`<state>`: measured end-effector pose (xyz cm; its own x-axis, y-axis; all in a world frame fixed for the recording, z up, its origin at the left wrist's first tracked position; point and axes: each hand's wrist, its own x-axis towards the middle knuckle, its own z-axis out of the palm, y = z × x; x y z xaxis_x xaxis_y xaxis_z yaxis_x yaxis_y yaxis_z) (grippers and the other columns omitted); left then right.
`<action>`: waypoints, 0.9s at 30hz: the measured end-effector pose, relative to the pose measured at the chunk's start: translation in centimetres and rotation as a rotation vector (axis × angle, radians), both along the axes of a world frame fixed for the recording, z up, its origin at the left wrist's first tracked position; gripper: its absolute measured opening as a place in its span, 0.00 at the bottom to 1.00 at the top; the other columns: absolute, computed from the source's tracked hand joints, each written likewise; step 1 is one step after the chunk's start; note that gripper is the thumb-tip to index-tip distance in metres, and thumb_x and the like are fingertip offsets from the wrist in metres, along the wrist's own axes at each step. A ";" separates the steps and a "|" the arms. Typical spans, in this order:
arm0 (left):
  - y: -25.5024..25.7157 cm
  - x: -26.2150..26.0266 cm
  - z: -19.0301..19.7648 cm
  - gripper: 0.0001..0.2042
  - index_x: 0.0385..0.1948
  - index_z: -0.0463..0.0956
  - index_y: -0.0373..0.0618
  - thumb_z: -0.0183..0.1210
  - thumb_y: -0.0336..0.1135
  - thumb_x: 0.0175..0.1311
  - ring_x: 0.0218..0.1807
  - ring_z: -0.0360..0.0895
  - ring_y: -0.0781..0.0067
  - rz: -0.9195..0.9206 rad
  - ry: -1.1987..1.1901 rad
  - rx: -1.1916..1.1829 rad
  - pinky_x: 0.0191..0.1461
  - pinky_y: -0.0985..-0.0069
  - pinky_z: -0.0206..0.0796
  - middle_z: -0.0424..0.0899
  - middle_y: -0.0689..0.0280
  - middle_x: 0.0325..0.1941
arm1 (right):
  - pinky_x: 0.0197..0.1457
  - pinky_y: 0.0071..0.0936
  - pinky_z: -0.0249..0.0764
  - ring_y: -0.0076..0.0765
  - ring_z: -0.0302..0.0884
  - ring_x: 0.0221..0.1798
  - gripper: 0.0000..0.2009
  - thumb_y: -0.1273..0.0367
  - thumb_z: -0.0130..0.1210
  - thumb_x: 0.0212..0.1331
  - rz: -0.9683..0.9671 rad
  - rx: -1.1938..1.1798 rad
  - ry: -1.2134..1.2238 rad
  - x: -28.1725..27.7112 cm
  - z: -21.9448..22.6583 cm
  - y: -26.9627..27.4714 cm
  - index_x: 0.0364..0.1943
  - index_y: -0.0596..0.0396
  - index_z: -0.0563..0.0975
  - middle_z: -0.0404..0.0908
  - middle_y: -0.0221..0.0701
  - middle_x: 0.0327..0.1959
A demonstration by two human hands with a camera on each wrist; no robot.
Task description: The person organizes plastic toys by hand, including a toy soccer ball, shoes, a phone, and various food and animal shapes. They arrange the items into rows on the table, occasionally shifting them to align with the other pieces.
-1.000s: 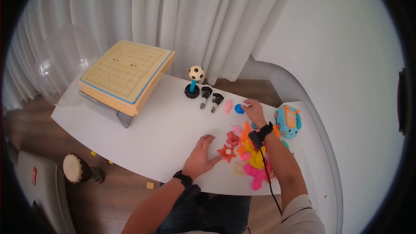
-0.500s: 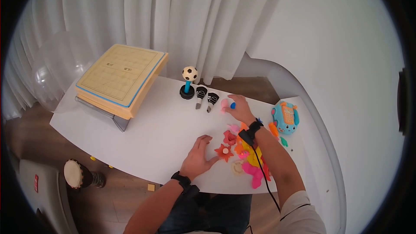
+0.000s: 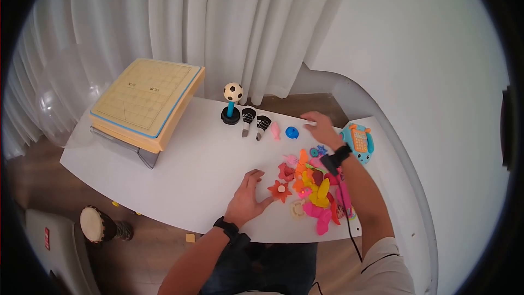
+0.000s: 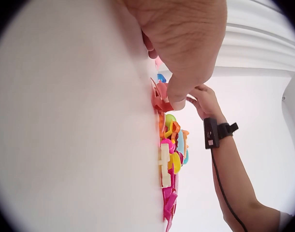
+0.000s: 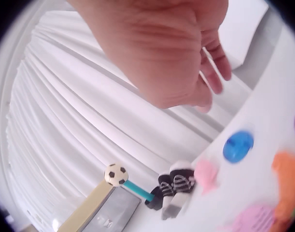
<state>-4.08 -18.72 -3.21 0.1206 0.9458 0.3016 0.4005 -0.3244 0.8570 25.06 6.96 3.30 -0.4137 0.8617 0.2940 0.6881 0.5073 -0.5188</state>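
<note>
Left hand relaxed, empty; likewise your right hand, near the blue toy. Only the head view shows the board's unreadable writing.

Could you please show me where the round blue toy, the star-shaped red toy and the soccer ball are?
Round blue toy [image 5: 238, 146]: right wrist view, middle of its surface.
Star-shaped red toy [image 3: 281, 195]: head view, just below its pale centre.
Soccer ball [image 3: 233, 92]: head view, its middle.

White table. Left: grey stand. Far edge, left to right: soccer-ball toy, two black-and-white items, pink toy, round blue piece, toy phone. Near right: colourful heap, red flower.
</note>
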 end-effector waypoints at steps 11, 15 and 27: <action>0.0 0.1 0.0 0.38 0.68 0.67 0.39 0.78 0.42 0.61 0.64 0.82 0.51 0.000 0.011 0.001 0.67 0.59 0.77 0.73 0.53 0.69 | 0.60 0.48 0.82 0.54 0.87 0.55 0.16 0.63 0.65 0.56 -0.387 -0.179 -0.796 10.6 -0.4 -6.3 0.47 0.53 0.87 0.90 0.42 0.47; 0.0 0.1 0.0 0.37 0.68 0.67 0.39 0.78 0.43 0.61 0.64 0.82 0.51 -0.002 0.021 -0.005 0.67 0.59 0.78 0.73 0.53 0.69 | 0.58 0.48 0.83 0.55 0.88 0.51 0.12 0.67 0.64 0.59 -0.298 -0.055 -0.668 9.6 -0.4 -6.3 0.45 0.53 0.87 0.91 0.42 0.46; 0.0 0.0 -0.1 0.36 0.67 0.68 0.39 0.77 0.45 0.62 0.64 0.82 0.52 -0.007 0.060 -0.012 0.67 0.59 0.78 0.74 0.54 0.68 | 0.61 0.43 0.81 0.55 0.85 0.55 0.17 0.71 0.68 0.52 -0.097 -0.212 -0.486 6.7 -1.4 -4.1 0.49 0.52 0.88 0.87 0.45 0.51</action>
